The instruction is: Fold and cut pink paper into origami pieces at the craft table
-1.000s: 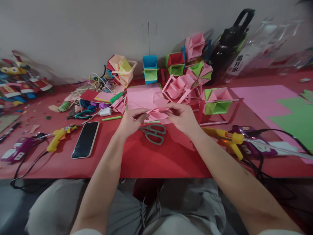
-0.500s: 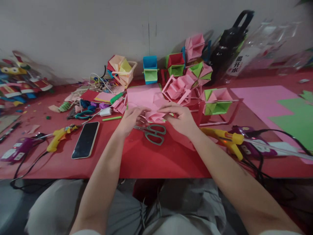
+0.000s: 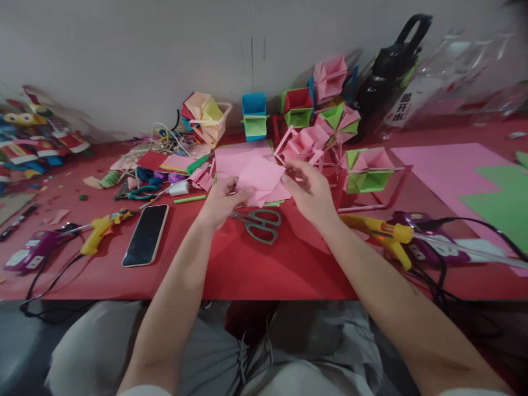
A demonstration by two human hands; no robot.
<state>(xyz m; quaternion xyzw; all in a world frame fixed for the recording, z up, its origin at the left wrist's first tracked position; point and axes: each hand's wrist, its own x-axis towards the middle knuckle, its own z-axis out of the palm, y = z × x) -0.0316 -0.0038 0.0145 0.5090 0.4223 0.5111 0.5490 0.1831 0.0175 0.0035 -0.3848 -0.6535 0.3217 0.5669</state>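
Beyond the red bench, a grey wall is seen; behind the scissors, pink paper is pinched between left hand and right hand, set apart. Edges are best aligned before creasing.

Dim, soft light leaves a faint shadow on the wall near ten o'clock. The clear bottles at two o'clock look stretched and slightly blurred.

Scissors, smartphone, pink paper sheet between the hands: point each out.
Scissors (image 3: 263, 225): head view, on the handles, where the loops meet.
Smartphone (image 3: 146, 235): head view, middle of the dark screen.
Pink paper sheet (image 3: 260, 175): head view, middle of the upper face.
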